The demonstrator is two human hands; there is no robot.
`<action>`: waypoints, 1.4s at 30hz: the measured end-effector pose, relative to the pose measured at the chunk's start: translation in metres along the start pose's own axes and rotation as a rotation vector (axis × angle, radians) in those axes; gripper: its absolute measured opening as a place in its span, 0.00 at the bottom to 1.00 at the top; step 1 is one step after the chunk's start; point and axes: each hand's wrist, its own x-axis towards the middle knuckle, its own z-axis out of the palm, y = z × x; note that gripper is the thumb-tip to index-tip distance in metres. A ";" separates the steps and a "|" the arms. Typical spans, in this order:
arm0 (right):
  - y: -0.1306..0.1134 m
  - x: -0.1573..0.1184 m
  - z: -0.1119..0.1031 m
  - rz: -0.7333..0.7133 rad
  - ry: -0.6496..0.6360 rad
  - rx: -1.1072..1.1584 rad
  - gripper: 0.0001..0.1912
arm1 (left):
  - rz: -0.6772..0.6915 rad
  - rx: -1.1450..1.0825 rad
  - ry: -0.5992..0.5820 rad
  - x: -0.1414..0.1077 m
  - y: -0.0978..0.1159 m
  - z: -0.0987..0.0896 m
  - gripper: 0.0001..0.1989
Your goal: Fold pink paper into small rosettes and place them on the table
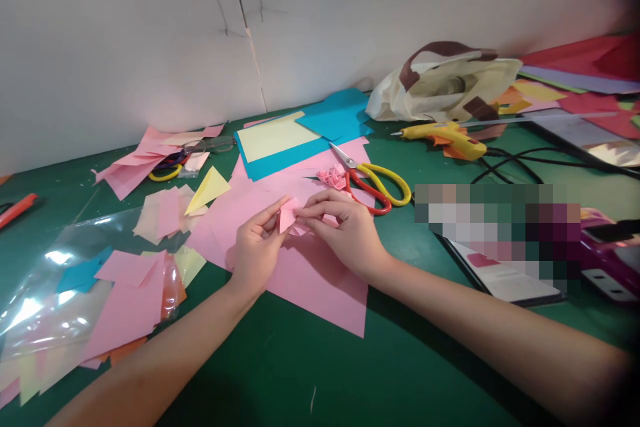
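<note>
A small folded piece of pink paper (289, 215) is held between both hands, above large pink sheets (320, 287) on the green table. My left hand (257, 240) pinches its left side between thumb and fingers. From the right, my right hand (345, 227) pinches the other edge, with its fingertips close together. Just behind my right hand lie a folded pink paper shape (334, 177) and scissors (373, 180) with red and yellow handles. Blue sheets (335, 113) and a pale yellow sheet (273, 135) lie farther back.
A clear plastic bag (45, 280) with paper pieces lies at the left. A yellow glue gun (447, 138) with black cables, a cloth bag (390, 97), a phone (525, 280) and a purple power strip (610, 260) are at the right. A wall (150, 33) rises behind.
</note>
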 end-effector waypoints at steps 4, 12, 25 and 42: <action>0.002 0.001 0.000 -0.057 -0.014 -0.052 0.07 | -0.019 -0.026 -0.011 0.000 0.000 -0.001 0.24; 0.002 0.001 -0.002 -0.186 -0.060 -0.152 0.08 | -0.031 -0.107 0.005 0.000 0.002 -0.001 0.22; -0.007 0.003 -0.002 0.094 -0.047 0.073 0.10 | 0.000 -0.061 0.079 0.002 -0.002 -0.001 0.18; -0.007 0.006 -0.005 0.124 -0.123 0.183 0.07 | 0.033 -0.131 0.042 0.002 0.001 0.000 0.17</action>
